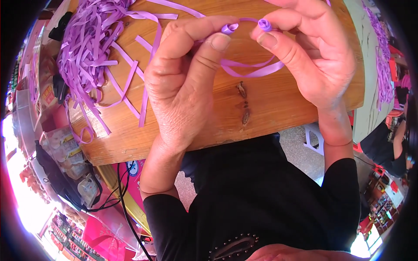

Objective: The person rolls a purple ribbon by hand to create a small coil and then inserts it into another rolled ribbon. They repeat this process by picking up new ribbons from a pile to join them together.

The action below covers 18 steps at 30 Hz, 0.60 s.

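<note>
Both hands are raised over the wooden table, each pinching part of a purple satin ribbon. Between thumb and forefinger, my left hand grips a folded piece of the ribbon that shows as a small loop. My right hand pinches a small rolled coil of the ribbon, its spiral end showing. A strand runs between the two hands near the fingertips, and a longer loop hangs below them. The two hands are a little apart and do not touch.
A heap of cut purple ribbons covers the far left of the wooden table, with loose strips trailing toward the middle. More purple ribbon lies on a pale surface at the right. A black cable hangs below the table's left corner.
</note>
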Each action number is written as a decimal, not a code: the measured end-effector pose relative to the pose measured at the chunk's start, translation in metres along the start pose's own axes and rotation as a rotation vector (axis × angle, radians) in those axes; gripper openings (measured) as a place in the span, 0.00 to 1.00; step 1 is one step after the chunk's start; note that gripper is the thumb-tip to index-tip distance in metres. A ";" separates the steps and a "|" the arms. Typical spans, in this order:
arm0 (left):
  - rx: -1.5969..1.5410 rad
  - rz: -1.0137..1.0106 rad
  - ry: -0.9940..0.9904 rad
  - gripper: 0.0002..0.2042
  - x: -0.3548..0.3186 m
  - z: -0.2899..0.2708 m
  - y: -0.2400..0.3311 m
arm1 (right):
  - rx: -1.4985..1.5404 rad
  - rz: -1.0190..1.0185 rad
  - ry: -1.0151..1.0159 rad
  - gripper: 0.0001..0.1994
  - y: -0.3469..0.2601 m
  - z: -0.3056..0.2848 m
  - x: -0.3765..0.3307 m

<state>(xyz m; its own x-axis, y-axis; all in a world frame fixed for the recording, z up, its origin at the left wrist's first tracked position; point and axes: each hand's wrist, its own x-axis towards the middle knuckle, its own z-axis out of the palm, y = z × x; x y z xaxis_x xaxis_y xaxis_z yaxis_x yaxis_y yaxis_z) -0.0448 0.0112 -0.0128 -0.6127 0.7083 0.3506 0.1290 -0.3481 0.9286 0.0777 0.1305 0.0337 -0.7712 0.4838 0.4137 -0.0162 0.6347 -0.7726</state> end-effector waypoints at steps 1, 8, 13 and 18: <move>0.005 -0.010 0.000 0.09 0.000 0.000 0.000 | 0.097 -0.003 0.016 0.13 0.005 0.000 -0.002; 0.173 0.094 -0.005 0.09 0.000 0.000 0.000 | 0.084 -0.129 -0.057 0.13 0.014 -0.005 0.000; 0.032 0.026 0.019 0.09 -0.002 0.003 -0.003 | -0.020 -0.255 -0.151 0.13 0.017 -0.004 0.003; 0.036 0.013 -0.006 0.09 -0.002 0.003 0.000 | 0.264 -0.077 0.000 0.13 0.015 0.008 -0.006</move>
<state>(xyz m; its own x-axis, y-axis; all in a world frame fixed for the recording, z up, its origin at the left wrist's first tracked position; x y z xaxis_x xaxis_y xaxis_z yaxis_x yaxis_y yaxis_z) -0.0413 0.0112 -0.0133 -0.6064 0.7072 0.3635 0.1653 -0.3350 0.9276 0.0774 0.1322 0.0160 -0.7611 0.4401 0.4765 -0.2405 0.4907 -0.8375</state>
